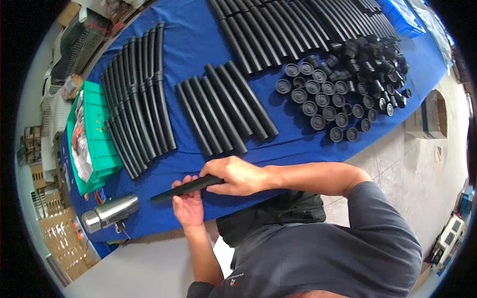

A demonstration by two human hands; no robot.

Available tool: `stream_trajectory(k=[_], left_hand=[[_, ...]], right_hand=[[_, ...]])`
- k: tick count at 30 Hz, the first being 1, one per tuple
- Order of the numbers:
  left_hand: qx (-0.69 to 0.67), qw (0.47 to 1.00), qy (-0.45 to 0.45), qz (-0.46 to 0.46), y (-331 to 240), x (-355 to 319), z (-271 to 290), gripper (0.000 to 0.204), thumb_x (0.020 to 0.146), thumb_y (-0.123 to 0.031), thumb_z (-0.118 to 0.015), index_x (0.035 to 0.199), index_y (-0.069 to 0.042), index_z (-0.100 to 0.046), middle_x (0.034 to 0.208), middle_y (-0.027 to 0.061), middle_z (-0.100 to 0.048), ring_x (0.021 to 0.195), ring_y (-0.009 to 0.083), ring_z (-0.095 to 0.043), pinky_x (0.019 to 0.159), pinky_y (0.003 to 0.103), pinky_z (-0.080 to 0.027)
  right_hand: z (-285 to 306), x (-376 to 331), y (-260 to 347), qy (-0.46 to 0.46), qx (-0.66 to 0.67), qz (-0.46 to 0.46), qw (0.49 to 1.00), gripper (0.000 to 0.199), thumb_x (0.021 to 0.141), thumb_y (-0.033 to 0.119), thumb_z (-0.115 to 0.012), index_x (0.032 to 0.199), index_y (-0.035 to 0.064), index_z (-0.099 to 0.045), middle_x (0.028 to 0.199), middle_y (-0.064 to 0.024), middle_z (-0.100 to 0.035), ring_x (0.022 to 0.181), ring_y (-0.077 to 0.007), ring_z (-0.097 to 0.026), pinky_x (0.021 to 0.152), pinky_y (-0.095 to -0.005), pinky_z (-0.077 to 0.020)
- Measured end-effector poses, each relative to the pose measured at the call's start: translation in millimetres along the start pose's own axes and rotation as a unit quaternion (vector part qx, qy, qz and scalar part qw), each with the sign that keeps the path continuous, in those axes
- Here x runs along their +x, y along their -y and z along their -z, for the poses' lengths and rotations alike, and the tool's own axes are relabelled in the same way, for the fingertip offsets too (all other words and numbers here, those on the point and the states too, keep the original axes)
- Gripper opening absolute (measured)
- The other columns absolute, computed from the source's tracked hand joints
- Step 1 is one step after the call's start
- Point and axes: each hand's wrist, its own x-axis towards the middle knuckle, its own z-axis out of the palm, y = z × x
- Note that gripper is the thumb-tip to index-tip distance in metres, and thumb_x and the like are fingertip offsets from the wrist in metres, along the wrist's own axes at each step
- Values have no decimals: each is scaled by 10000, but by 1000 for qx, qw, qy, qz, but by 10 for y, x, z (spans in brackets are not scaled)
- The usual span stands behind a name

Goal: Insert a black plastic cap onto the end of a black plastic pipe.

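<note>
A black tube [186, 188] lies slantwise across both hands above the near edge of the blue-covered table. My right hand [238, 175] is closed around its right end and hides that end. My left hand [189, 204] holds it from below near the middle, with the thumb on the near side and the fingers on the far side. Just beyond my hands rests a loose row of several black tubes [223, 111]. Right of that row stand many round black caps [313, 87], some upright and others heaped.
Joined black tubes [141, 99] lie at the left, and more tubes [268, 32] at the far side. A green crate [102, 124] with packets sits at the left edge, near a steel flask [112, 213]. A blue crate [402, 20] and a cardboard box [430, 116] are right.
</note>
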Motion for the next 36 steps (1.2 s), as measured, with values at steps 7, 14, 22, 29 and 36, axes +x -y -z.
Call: stream_trajectory(k=[7,14,22,29,36], left_hand=[[-11,999,-8,-30,-12,-22,78,372,929,-111,-673,1269,-30,-544,1367,224,-557,1330,376,-487,1148,513,-398],[-28,999,13,-16,-6,-13,81,384,929,-59,-659,1290,-10,-537,1350,211,-570,1328,367,-490,1152,490,-408],[-4,1000,-21,-2,4,7,39,420,944,-106,-653,1322,-3,-502,1353,223,-563,1332,375,-482,1153,499,-401],[-9,1000,19,-5,-12,-4,63,370,969,-89,-605,1312,3,-501,1387,230,-532,1338,374,-476,1139,500,-419],[-48,999,0,9,-10,7,44,373,969,-79,-598,1316,10,-494,1380,237,-537,1345,377,-467,1140,503,-417]], right_hand=[[42,-35,14,40,36,-71,996,342,862,205,-710,1093,-13,-582,752,-166,-624,697,-338,-650,642,-417,-490],[-7,-66,-48,2,18,-10,1000,307,873,184,-689,1064,-23,-568,786,-190,-640,734,-372,-655,661,-434,-496],[-28,-66,-58,-25,-63,77,995,293,861,176,-700,1038,-16,-566,807,-190,-641,761,-397,-647,681,-459,-501],[-6,-62,-54,84,22,-81,993,386,842,241,-731,1082,-7,-557,865,-186,-627,781,-379,-643,661,-459,-518],[-46,-86,-22,-68,-34,109,991,294,848,217,-711,985,-19,-600,733,-185,-646,679,-382,-652,641,-442,-513]])
